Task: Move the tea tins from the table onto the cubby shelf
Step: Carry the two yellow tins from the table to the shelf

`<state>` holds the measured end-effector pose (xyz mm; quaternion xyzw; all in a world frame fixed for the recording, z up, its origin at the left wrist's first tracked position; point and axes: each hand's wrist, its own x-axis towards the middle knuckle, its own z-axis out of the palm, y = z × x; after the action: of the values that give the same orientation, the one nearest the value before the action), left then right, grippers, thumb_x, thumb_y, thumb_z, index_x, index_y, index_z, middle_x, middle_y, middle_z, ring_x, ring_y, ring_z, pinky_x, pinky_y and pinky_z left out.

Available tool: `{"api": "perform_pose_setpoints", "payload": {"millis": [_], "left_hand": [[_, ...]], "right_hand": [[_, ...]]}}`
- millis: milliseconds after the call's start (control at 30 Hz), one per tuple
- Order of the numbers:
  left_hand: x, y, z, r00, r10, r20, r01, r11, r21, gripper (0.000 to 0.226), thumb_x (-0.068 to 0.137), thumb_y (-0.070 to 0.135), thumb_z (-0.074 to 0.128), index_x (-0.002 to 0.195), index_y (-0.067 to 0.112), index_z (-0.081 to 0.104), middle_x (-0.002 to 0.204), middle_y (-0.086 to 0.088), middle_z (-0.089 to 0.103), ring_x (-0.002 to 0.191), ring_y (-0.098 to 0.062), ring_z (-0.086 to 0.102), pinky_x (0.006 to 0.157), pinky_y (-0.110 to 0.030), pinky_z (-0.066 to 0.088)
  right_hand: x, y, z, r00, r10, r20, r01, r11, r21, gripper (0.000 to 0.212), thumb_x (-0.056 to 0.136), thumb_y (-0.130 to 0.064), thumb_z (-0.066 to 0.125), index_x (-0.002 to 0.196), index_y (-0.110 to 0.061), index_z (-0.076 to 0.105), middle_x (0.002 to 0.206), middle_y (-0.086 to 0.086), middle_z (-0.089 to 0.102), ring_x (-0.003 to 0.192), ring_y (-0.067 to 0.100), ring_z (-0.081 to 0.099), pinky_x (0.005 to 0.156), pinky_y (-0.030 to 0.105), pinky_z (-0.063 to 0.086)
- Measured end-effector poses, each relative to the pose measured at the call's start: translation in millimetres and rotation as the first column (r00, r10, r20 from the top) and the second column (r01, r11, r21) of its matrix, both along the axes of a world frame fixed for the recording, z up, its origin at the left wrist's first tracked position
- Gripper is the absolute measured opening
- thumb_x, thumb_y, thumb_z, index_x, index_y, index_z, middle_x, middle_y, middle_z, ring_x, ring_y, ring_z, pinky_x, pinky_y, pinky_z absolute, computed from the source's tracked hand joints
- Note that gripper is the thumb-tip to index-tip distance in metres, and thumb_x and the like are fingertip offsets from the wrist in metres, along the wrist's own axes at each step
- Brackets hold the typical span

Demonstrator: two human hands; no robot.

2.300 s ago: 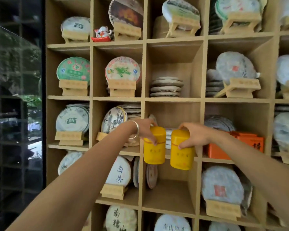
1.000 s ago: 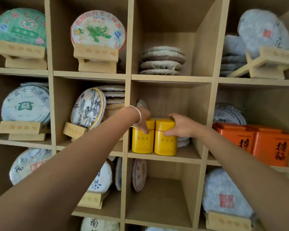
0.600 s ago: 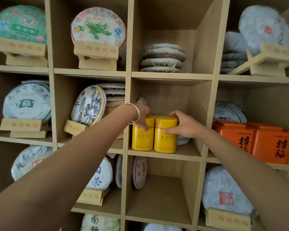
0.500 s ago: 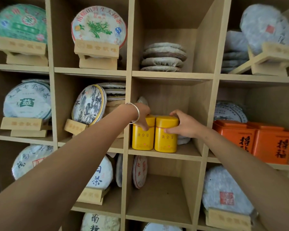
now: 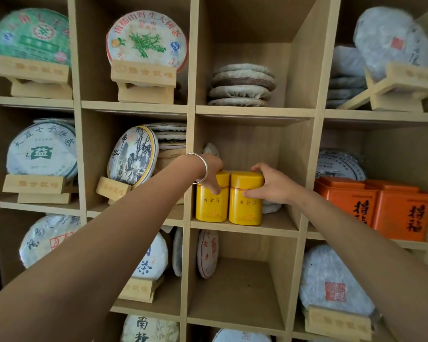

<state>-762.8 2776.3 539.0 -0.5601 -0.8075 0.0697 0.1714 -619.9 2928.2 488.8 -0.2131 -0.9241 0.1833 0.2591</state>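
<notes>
We see two yellow tea tins touching, upright in middle cubby point(image 5: 245, 227): left hand point(image 5: 211, 166) grips left tin point(image 5: 211, 203), right hand point(image 5: 272, 183) grips right tin point(image 5: 245, 201).

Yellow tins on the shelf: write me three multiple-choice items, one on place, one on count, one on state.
1. Where do the yellow tins stand?
A. In the cubby under the stack of flat tea cakes
B. In the cubby with the orange tins
C. On the floor

2. How many yellow tins are there?
A. One
B. Two
C. Four

3. How are the tins placed?
A. Lying on their sides
B. Stacked one on another
C. Upright, side by side

Answers:
1 A: the stack lies in the cubby directly above.
2 B: the left hand holds one and the right hand the other.
3 C: both have lids on top and bases on the shelf board.
</notes>
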Motion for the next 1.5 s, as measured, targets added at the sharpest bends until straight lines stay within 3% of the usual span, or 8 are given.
{"api": "perform_pose_setpoints", "payload": {"millis": [100,367,833,1167,1300,1500], "left_hand": [[0,0,0,1.000,-0.002,-0.011,0.002,1.000,-0.005,0.056,0.070,0.048,0.069,0.112,0.013,0.056,0.099,-0.006,0.060,0.086,-0.023,0.059,0.071,-0.035,0.053],[-2,0,1,1.000,-0.001,-0.019,0.000,1.000,-0.018,0.061,0.069,0.049,0.069,0.117,0.015,0.054,0.101,-0.005,0.060,0.087,-0.023,0.059,0.070,-0.034,0.052],[2,-2,3,1.000,0.007,0.010,-0.006,1.000,-0.019,0.061,0.070,0.046,0.071,0.119,0.013,0.053,0.106,-0.008,0.061,0.091,-0.023,0.060,0.073,-0.034,0.054],[4,-3,3,1.000,-0.006,0.012,0.006,1.000,-0.017,0.055,0.070,0.043,0.071,0.113,0.011,0.056,0.100,-0.008,0.062,0.085,-0.024,0.061,0.065,-0.033,0.051],[2,-1,0,1.000,-0.011,0.027,0.011,1.000,-0.004,0.053,0.069,0.044,0.071,0.107,0.011,0.057,0.099,-0.010,0.063,0.078,-0.022,0.059,0.059,-0.029,0.047],[-6,0,-5,0.987,-0.102,0.126,0.076,0.978,0.195,0.075,0.075,0.048,0.064,0.133,0.008,0.039,0.128,-0.017,0.045,0.108,-0.033,0.052,0.087,-0.041,0.051]], "right_hand": [[0,-1,-1,1.000,-0.002,0.000,0.002,1.000,-0.003,0.075,0.068,-0.050,0.077,0.128,-0.029,0.038,0.115,-0.002,0.053,0.103,0.017,0.055,0.087,0.040,0.050],[-2,-1,1,1.000,0.008,0.019,-0.008,1.000,-0.019,0.074,0.070,-0.048,0.077,0.129,-0.029,0.037,0.113,-0.003,0.051,0.097,0.013,0.053,0.074,0.030,0.045],[-2,-1,-1,1.000,-0.015,0.014,0.016,1.000,-0.014,0.074,0.070,-0.049,0.076,0.129,-0.030,0.036,0.114,-0.004,0.051,0.099,0.015,0.054,0.077,0.032,0.045],[-2,-5,-2,1.000,-0.021,-0.002,0.021,1.000,-0.003,0.074,0.071,-0.048,0.076,0.130,-0.027,0.036,0.118,-0.001,0.050,0.099,0.014,0.053,0.072,0.027,0.043],[-2,-6,-4,1.000,-0.029,-0.002,0.029,1.000,-0.007,0.078,0.073,-0.048,0.075,0.135,-0.025,0.033,0.124,0.002,0.050,0.104,0.017,0.052,0.080,0.031,0.046],[4,-7,-2,1.000,-0.027,-0.010,0.026,0.998,-0.050,0.098,0.072,-0.062,0.069,0.147,-0.023,0.019,0.141,0.007,0.042,0.122,0.023,0.048,0.099,0.040,0.044]]}}
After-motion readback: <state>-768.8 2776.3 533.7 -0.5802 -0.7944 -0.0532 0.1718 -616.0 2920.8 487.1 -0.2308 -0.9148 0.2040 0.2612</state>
